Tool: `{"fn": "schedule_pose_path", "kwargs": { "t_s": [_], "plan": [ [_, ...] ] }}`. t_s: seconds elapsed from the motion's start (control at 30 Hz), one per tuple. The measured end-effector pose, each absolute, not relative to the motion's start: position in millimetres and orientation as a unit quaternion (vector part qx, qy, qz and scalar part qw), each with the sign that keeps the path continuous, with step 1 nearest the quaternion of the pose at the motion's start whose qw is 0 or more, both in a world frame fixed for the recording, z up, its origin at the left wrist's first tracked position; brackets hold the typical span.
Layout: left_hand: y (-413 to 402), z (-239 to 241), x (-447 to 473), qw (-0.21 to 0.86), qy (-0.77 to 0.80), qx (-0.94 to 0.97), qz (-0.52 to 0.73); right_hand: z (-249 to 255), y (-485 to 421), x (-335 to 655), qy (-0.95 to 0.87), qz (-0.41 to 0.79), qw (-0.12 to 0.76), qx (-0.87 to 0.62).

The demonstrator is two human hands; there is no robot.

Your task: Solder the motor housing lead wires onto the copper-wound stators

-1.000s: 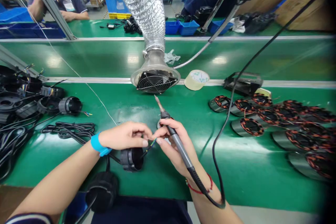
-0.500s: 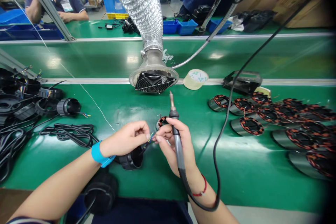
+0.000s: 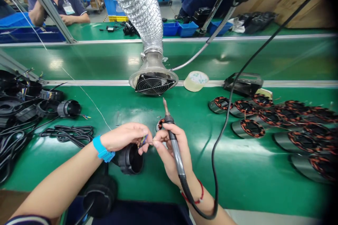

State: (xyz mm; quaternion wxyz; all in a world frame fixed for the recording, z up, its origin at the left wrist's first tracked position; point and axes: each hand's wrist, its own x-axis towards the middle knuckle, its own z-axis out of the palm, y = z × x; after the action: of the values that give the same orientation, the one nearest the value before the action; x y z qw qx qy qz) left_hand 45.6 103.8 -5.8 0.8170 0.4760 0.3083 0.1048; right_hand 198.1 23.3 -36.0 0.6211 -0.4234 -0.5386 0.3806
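Observation:
My left hand (image 3: 129, 137) pinches thin coloured wires (image 3: 143, 141) above a black plastic housing (image 3: 130, 161), which lies on its side on the bench. My right hand (image 3: 174, 151) grips a soldering iron (image 3: 174, 147), its tip pointing up and away from me. The thumb and forefinger of that hand also meet at the wire ends, close to my left fingertips. Just behind the right fingers a stator with copper windings (image 3: 160, 124) is partly hidden. A strand of solder wire (image 3: 95, 103) runs down from the upper left to my left hand.
A fume extractor (image 3: 154, 82) hangs ahead, near a tape roll (image 3: 195, 81). Several stators (image 3: 248, 128) stand at right. Black housings (image 3: 47, 109) and coiled cables (image 3: 70, 134) lie at left. Another housing (image 3: 100, 195) sits at the front edge. A person (image 3: 71, 7) sits across the bench.
The soldering iron and my right hand have shifted slightly left. My left hand has turned, and the coloured wires now lie under its fingers, farther left.

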Motion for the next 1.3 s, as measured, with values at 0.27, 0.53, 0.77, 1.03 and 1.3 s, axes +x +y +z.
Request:
{"fn": "schedule_pose_path", "kwargs": {
  "t_s": [0.27,0.53,0.77,1.03,1.3],
  "plan": [
    [96,3,51,0.75,0.374,0.531,0.125,-38,23,200,-0.516,0.398,0.621,-0.435],
    [91,8,56,0.706,0.401,0.567,0.14,-43,25,201,-0.416,0.503,0.628,-0.423],
    [103,2,66,0.626,0.44,0.624,0.161,-38,31,222,-0.486,0.381,0.59,-0.521],
    [135,-9,75,0.574,0.452,0.669,0.135,-34,25,263,-0.533,0.245,0.524,-0.618],
    [136,-17,83,0.604,0.45,0.649,0.107,-59,18,259,-0.548,0.159,0.596,-0.564]
  ]
}}
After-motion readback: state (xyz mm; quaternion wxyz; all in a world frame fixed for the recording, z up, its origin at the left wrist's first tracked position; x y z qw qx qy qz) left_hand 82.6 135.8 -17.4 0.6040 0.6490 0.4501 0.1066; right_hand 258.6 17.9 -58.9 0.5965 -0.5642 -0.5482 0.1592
